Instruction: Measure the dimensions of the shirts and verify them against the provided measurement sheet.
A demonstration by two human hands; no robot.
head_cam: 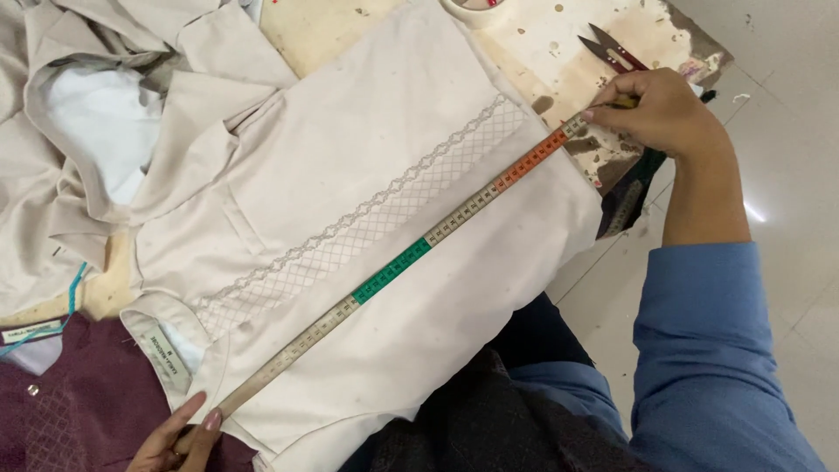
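Left hand (179,433) and right hand (655,109) each pinching measuring tape (393,267) taut across beige shirt (393,175); slackened pinch risks tape sliding, skewing reading

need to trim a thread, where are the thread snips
In the head view, the thread snips lie at the table's top right corner, just above the right hand.

bare table (559,52) lies open between snips (614,48) and tape roll (472,9); heaped cloth (79,131) blocks the left.
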